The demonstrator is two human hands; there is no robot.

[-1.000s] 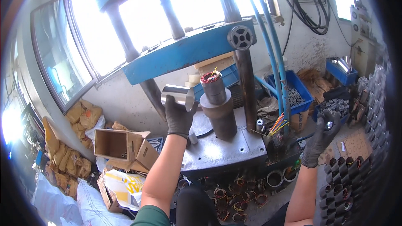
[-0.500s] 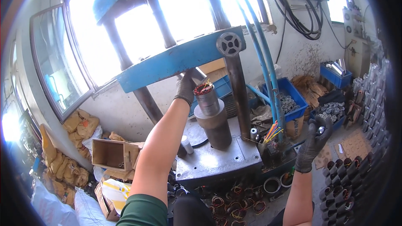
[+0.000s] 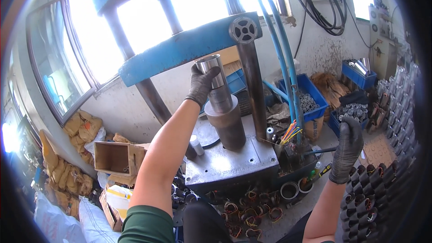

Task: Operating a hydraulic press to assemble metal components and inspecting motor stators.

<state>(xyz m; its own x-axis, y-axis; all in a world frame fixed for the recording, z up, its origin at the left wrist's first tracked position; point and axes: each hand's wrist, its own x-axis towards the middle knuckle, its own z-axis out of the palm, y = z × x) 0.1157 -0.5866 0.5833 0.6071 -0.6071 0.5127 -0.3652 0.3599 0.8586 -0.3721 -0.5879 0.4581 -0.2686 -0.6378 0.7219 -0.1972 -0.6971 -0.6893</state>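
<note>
My left hand grips the steel sleeve atop the press post, seemingly not seated; right hand fisted on the lever

The left hand, gloved, grips a shiny metal sleeve atop the stacked cylinder that stands upright on the press plate, near its back edge. A small steel pin stands at the plate's left edge. The right hand, also gloved, is closed around a dark lever just off the plate's right edge, beside coloured wires. Wound coils lie below the plate's front edge. A blue bin sits behind, right.
</note>
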